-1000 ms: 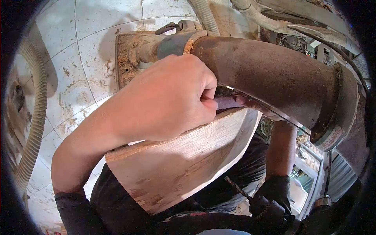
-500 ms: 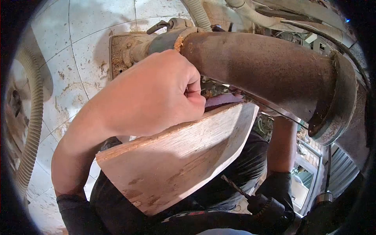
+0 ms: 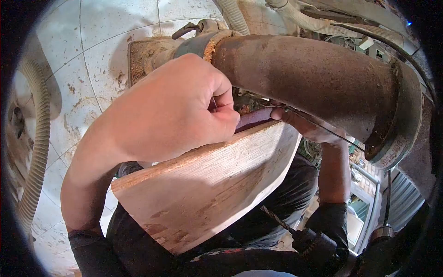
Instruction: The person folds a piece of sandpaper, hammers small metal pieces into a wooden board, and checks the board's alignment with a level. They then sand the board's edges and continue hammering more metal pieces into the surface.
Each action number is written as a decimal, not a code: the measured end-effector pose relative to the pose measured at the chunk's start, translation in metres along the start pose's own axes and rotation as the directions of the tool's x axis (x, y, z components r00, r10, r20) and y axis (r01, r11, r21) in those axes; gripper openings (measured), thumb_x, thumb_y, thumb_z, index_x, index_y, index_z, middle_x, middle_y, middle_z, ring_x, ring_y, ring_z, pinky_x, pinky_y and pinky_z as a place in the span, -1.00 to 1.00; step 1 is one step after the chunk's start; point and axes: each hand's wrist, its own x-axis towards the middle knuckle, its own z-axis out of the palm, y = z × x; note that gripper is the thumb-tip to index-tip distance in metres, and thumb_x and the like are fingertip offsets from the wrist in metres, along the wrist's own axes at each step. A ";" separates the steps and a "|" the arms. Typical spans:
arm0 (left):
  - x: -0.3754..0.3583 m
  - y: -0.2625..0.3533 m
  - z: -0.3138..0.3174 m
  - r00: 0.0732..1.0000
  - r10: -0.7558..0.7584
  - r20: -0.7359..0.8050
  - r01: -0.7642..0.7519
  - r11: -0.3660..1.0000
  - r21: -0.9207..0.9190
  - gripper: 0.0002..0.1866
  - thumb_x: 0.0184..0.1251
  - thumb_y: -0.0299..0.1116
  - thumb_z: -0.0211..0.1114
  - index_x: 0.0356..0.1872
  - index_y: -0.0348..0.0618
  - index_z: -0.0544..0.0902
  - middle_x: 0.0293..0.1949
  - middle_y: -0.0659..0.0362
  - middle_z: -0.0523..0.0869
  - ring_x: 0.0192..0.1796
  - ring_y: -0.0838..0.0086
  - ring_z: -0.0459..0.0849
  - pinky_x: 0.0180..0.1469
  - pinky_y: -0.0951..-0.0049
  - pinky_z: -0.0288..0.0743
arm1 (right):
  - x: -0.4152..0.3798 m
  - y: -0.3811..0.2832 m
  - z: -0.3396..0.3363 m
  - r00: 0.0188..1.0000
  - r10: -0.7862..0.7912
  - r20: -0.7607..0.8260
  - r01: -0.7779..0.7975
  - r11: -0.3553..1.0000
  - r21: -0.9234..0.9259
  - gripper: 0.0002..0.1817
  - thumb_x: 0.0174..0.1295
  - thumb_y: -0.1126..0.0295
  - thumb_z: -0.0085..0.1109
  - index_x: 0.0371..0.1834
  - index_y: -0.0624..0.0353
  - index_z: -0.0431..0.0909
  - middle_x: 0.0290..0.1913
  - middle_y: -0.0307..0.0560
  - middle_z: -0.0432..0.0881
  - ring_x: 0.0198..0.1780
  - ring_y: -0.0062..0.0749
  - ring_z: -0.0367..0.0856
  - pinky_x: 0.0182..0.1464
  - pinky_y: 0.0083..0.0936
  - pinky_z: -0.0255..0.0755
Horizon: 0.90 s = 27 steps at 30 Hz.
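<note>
A pale curved wooden board point(image 3: 217, 180) is tilted over my lap, its long upper edge rough and brownish. My left hand point(image 3: 170, 108) is closed with curled fingers just above that edge. A purple strip point(image 3: 254, 118), like sandpaper, runs along the edge from my left fingertips to my right hand. Beyond the board's right end, partly under the rusty pipe, my right hand point(image 3: 300, 125) is closed with its thumb at the strip's far end. Its other fingers are mostly hidden.
The thick rusty pipe point(image 3: 304, 64) crosses just beyond my hands. A drill bit in a black chuck point(image 3: 314, 242) points up below the board. A ribbed hose point(image 3: 39, 138) stands at left over dusty tiles point(image 3: 69, 101). A thin dark cable point(image 3: 406, 60) hangs at right.
My right hand has come further into sight at the board's right end, its thumb now on the strip. The strip looks straighter. My left hand and the board have shifted slightly left.
</note>
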 end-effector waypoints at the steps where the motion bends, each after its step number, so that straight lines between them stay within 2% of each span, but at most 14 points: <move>1: 0.000 0.002 0.001 1.000 -0.001 0.000 0.001 1.000 -0.001 -0.83 0.22 -0.43 0.38 -0.47 -0.34 0.68 -0.59 0.15 0.66 -0.50 0.58 0.53 -0.40 0.42 0.40 | -0.001 0.000 -0.001 1.000 0.006 0.005 -0.006 1.000 -0.010 -0.56 0.24 0.17 0.52 0.09 0.17 0.73 0.02 -0.11 0.80 0.02 -0.36 0.75 0.13 -0.36 0.60; 4: -0.001 0.005 0.000 0.999 -0.040 0.004 0.040 0.999 -0.021 -0.84 0.21 -0.44 0.38 -0.47 -0.34 0.68 -0.59 0.12 0.66 -0.51 0.55 0.53 -0.40 0.42 0.40 | 0.002 -0.007 0.000 0.999 0.028 -0.020 -0.028 1.000 -0.009 -0.57 0.23 0.16 0.54 0.06 0.16 0.74 -0.01 -0.11 0.81 0.01 -0.38 0.76 0.11 -0.37 0.60; 7: -0.004 0.002 0.002 0.998 0.031 -0.057 -0.029 0.999 0.045 -0.85 0.19 -0.45 0.39 -0.47 -0.33 0.67 -0.59 0.09 0.64 -0.53 0.51 0.52 -0.41 0.42 0.39 | 0.005 -0.008 -0.003 0.999 0.034 -0.023 -0.033 0.999 0.022 -0.60 0.21 0.18 0.55 0.02 0.16 0.75 -0.05 -0.12 0.81 -0.02 -0.39 0.76 0.07 -0.38 0.61; 9: -0.006 -0.002 0.001 0.987 0.139 -0.081 -0.128 0.983 0.130 -0.85 0.18 -0.45 0.40 -0.47 -0.32 0.67 -0.59 0.07 0.63 -0.53 0.47 0.52 -0.41 0.41 0.40 | 0.007 -0.006 -0.004 1.000 0.020 -0.001 -0.019 1.000 0.024 -0.60 0.21 0.18 0.55 0.01 0.17 0.75 -0.06 -0.12 0.81 -0.03 -0.39 0.76 0.05 -0.39 0.61; 16: -0.009 -0.001 -0.002 0.996 0.087 -0.030 -0.086 0.996 0.038 -0.86 0.19 -0.45 0.40 -0.46 -0.31 0.66 -0.58 0.09 0.63 -0.52 0.48 0.54 -0.40 0.41 0.41 | 0.010 -0.006 -0.006 0.999 0.005 0.037 -0.006 0.999 0.033 -0.64 0.21 0.21 0.55 -0.02 0.17 0.74 -0.10 -0.13 0.81 -0.07 -0.40 0.75 -0.01 -0.40 0.61; 18: -0.011 0.001 -0.002 0.999 -0.010 -0.035 0.010 1.000 0.002 -0.86 0.20 -0.45 0.40 -0.46 -0.31 0.66 -0.58 0.10 0.64 -0.50 0.49 0.55 -0.39 0.41 0.41 | 0.011 -0.005 -0.008 0.999 -0.002 0.043 0.000 0.999 0.040 -0.64 0.21 0.22 0.55 -0.03 0.17 0.74 -0.12 -0.13 0.81 -0.09 -0.40 0.75 -0.02 -0.41 0.61; 19: -0.012 0.001 -0.002 0.999 -0.010 -0.039 0.010 1.000 0.003 -0.86 0.20 -0.45 0.40 -0.46 -0.31 0.66 -0.58 0.10 0.64 -0.50 0.49 0.55 -0.39 0.41 0.41 | 0.012 -0.006 -0.008 0.999 -0.008 0.046 0.005 0.999 0.046 -0.65 0.21 0.23 0.55 -0.03 0.18 0.74 -0.12 -0.13 0.80 -0.09 -0.41 0.75 -0.03 -0.41 0.61; 21: -0.015 -0.001 -0.005 0.994 0.100 -0.051 -0.096 0.993 0.074 -0.85 0.21 -0.44 0.40 -0.45 -0.32 0.65 -0.58 0.12 0.64 -0.49 0.53 0.54 -0.39 0.43 0.41 | 0.013 -0.006 -0.006 0.999 -0.015 0.047 0.012 0.999 0.049 -0.66 0.22 0.24 0.55 -0.04 0.18 0.74 -0.13 -0.14 0.80 -0.11 -0.41 0.75 -0.05 -0.42 0.61; 27: -0.010 0.000 -0.005 0.999 0.028 -0.030 -0.027 1.000 0.004 -0.85 0.23 -0.42 0.39 -0.45 -0.30 0.67 -0.59 0.16 0.61 -0.49 0.59 0.51 -0.40 0.45 0.39 | 0.012 -0.008 -0.007 0.998 -0.029 0.056 0.026 0.998 0.062 -0.68 0.22 0.26 0.54 -0.06 0.18 0.74 -0.17 -0.14 0.80 -0.14 -0.42 0.74 -0.10 -0.43 0.61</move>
